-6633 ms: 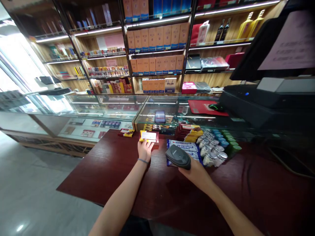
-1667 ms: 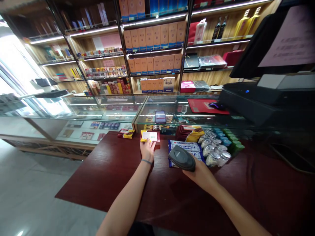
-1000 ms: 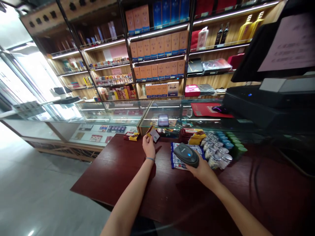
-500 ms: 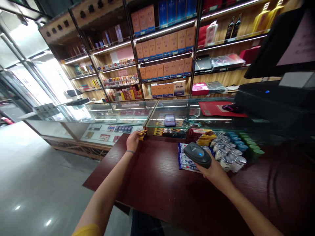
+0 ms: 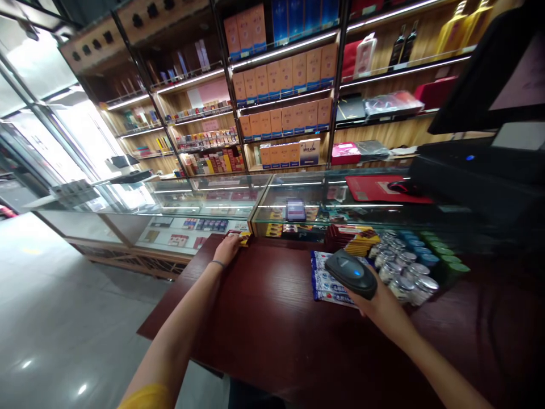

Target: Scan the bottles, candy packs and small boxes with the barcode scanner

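My left hand [image 5: 227,248] is at the far left end of the dark red wooden table, fingers closed on a small yellow-and-brown snack packet [image 5: 244,239] low at the tabletop. Part of the packet is hidden behind the fingers. In my right hand [image 5: 377,301] is a black barcode scanner [image 5: 351,274] with a blue light on top, gripped by its handle. Beneath the scanner lie blue-and-white snack packs [image 5: 326,284], partly covered by it. A stack of yellow-and-brown packets [image 5: 361,242] sits just behind them.
Several silver-lidded jars [image 5: 404,275], blue-lidded ones [image 5: 419,250] and green-topped containers [image 5: 449,255] stand at the right. A glass display case [image 5: 204,196] borders the table's far edge. A black monitor [image 5: 477,74] looms at upper right, near a red mouse mat [image 5: 370,190].
My left hand has lowered slightly and shifted left, and the packet lies flatter near the tabletop. The scanner has moved slightly right and down in view, along with a small camera shift.
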